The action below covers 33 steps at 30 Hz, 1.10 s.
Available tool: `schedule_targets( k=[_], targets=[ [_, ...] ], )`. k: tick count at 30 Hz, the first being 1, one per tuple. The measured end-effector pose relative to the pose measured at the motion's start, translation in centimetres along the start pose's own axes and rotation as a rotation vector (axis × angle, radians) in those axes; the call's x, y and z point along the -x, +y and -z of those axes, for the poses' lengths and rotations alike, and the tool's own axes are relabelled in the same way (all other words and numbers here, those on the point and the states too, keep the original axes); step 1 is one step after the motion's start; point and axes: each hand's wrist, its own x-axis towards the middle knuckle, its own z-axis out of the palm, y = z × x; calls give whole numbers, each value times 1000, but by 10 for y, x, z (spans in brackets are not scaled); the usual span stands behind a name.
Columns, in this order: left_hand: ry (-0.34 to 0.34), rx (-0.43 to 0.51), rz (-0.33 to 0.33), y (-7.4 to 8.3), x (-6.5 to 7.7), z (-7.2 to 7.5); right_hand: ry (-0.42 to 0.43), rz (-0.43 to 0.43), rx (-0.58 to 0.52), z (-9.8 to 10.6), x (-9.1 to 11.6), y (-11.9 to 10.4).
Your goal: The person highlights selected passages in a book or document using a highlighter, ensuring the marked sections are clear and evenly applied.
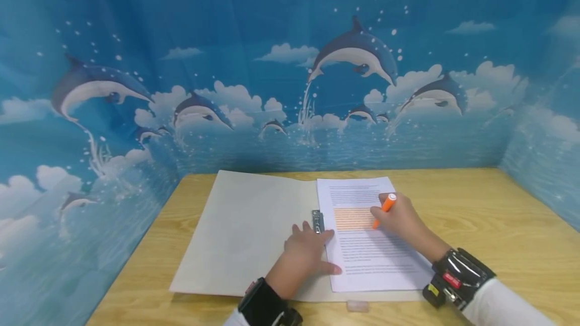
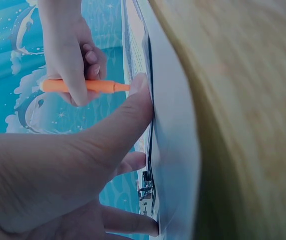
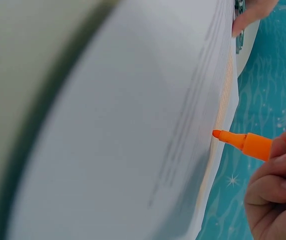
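Note:
My right hand (image 1: 401,218) grips an orange highlighter (image 1: 386,206), its tip down at the printed sheets (image 1: 376,260). A block of lines (image 1: 352,219) in the upper half of the top page is coloured orange, and the tip sits at its lower right. In the right wrist view the highlighter (image 3: 258,146) meets the page beside the orange lines. My left hand (image 1: 305,250) lies with fingers spread at the sheets' left edge, thumb and forefinger on the paper. Under the sheets the folder (image 1: 254,225) is spread open, its metal clip (image 1: 317,221) just beyond the left fingers.
A small pale pinkish block (image 1: 357,306) lies on the wooden table (image 1: 489,215) by the folder's front edge. Behind and at the sides hangs a blue cloth (image 1: 254,24) printed with dolphins. Both wrists carry black straps with devices.

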Motion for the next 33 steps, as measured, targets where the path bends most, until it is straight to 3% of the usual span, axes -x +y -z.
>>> schedule_targets(
  k=[15, 26, 33],
  targets=[
    [27, -48, -12, -1, 4, 2, 34, -8, 25, 19, 3, 15],
    [35, -56, -24, 0, 4, 2, 35, -39, 68, 29, 6, 26],
    [30, -41, -17, 1, 4, 2, 55, -17, 62, 32, 8, 32]
  ],
)
